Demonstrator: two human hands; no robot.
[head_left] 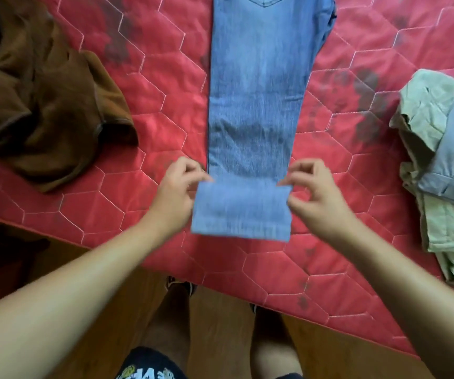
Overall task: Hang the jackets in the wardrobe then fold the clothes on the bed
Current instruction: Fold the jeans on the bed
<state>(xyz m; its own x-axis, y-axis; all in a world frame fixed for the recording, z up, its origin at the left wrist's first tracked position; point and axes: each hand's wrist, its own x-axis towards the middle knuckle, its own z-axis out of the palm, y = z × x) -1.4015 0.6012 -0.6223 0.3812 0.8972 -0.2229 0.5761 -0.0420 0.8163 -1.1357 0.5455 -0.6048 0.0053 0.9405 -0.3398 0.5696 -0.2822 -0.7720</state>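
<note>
Both bare forearms reach forward from the near corners of the view and converge toward the middle. The left hand point(175, 192) is palm-down with the wrist slightly bent, its thumb and forefinger pinched together at the tips and the other fingers curled under. The right hand point(316, 195) mirrors it a little apart to the right, thumb and forefinger drawn close, remaining fingers bent and raised. Below, two bare legs stand side by side, in dark shorts.
</note>
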